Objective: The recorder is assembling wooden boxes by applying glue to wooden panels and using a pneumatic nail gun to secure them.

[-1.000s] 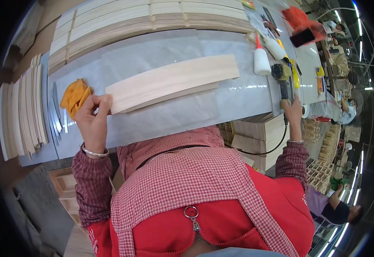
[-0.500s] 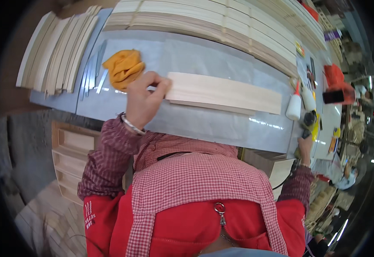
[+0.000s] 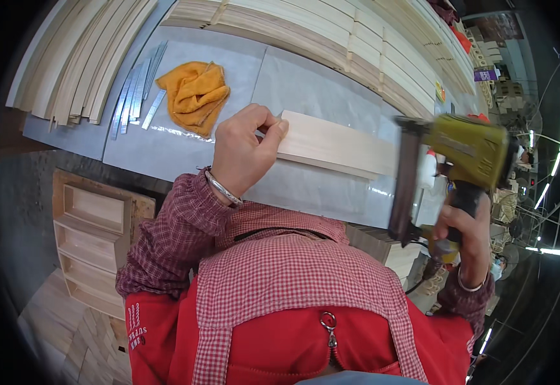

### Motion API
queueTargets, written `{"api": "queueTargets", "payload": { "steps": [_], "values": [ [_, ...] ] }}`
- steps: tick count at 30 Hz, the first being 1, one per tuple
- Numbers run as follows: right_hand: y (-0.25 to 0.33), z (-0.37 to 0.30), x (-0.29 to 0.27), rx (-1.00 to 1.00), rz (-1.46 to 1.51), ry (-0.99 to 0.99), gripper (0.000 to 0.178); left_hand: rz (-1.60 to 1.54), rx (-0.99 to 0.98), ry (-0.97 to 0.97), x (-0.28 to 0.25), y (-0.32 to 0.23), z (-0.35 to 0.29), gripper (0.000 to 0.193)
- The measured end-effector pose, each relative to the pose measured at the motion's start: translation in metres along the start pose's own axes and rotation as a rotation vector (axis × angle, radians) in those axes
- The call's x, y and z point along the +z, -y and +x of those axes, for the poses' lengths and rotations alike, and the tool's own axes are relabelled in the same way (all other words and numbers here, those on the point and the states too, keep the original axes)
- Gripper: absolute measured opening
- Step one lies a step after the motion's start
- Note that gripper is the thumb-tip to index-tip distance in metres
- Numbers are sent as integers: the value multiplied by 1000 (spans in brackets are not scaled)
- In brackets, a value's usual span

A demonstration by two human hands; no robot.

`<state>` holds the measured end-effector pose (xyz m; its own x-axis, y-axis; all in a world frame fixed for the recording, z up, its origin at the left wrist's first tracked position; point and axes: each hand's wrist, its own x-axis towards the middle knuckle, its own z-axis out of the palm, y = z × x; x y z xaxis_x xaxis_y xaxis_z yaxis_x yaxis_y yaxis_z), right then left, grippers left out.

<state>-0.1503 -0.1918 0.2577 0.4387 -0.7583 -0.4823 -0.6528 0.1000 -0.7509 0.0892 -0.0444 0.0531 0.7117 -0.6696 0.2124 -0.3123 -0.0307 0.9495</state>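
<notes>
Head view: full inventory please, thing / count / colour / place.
Wooden board: one, pale, flat on the grey bench top, left end under the left hand.
Nail gun: one, olive-yellow with a dark magazine, raised at the right, off the board.
Cloth: one, orange, crumpled, on the bench left of the board.
Metal strips: several, silver, beside the cloth.
Wood slat stacks: many, pale, at the bench's left end and along its far edge.
Bench top: one, grey sheet.
Wooden drawer unit: one, pale, on the floor at the left.
Left hand: on the board's left end, bracelet at the wrist.
Right hand: grips the nail gun's handle.
</notes>
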Motion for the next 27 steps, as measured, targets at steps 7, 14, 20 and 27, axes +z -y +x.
{"api": "queueTargets", "payload": {
  "steps": [7,14,20,27],
  "values": [
    [50,30,66,2,-185,353,30,-10,33,-59,4,1,0,14],
    [61,47,80,34,-269,435,32,-1,35,-79,5,-1,0,14],
    [66,51,83,47,-325,461,33,17,68,-86,5,3,-1,13],
    [66,50,87,40,-319,444,32,11,58,-73,5,2,-1,13]
  ]
}}
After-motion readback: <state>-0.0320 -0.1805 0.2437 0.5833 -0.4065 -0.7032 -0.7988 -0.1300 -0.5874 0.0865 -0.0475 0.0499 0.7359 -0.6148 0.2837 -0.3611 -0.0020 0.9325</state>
